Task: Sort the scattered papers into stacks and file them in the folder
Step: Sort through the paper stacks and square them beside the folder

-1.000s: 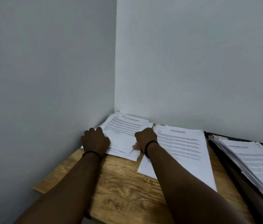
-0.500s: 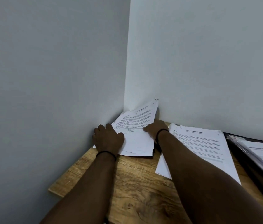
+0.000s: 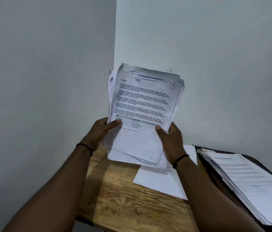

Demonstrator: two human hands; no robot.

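A stack of printed papers [image 3: 142, 104] is held upright in the air in front of the wall corner, its sheets uneven and its top corners crumpled. My left hand [image 3: 101, 133] grips its lower left edge, thumb on the front page. On the lower right edge my right hand [image 3: 171, 141] grips the same stack. A second pile of white papers [image 3: 158, 183] lies flat on the wooden table [image 3: 128, 205], partly hidden behind the right forearm. At the right, the black folder [image 3: 219, 180] lies open with a thick stack of filed papers [image 3: 250, 185] on it.
Two grey walls meet in a corner just behind the held stack. The table's left edge runs close to the left wall, and its front edge is near the bottom of the view.
Both hands gathered the left pile off the table in the corner and lifted it upright into the air. The view shifted upward with it.
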